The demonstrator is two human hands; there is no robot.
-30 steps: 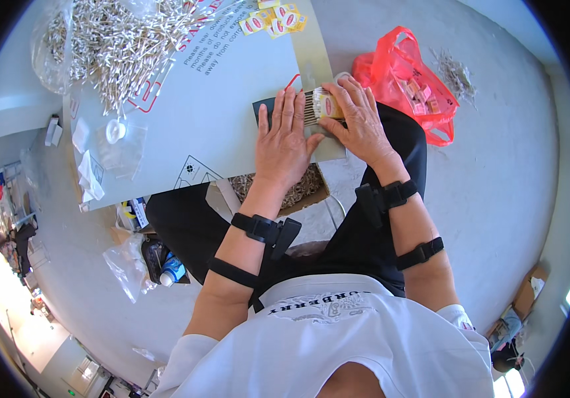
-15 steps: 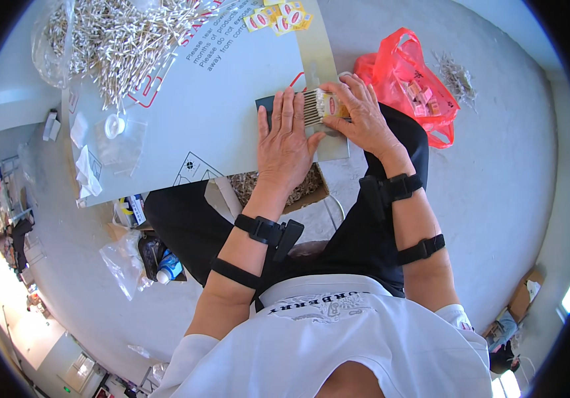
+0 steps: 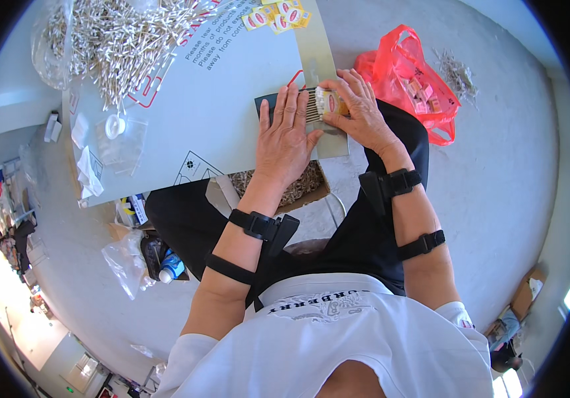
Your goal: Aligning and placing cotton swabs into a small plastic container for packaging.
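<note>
From my remote view, both hands are at the worktop (image 3: 219, 126) near its near right corner. The left hand (image 3: 284, 139) lies flat, fingers extended, over a dark sheet (image 3: 263, 101) and beside the sticks of a row of cotton swabs (image 3: 311, 108). The right hand (image 3: 366, 119) is clamped, thumb and fingertips, on the yellow packet (image 3: 333, 103) at the swabs' right end. I see loose cotton swabs (image 3: 119, 53) heaped toward the far left corner.
</note>
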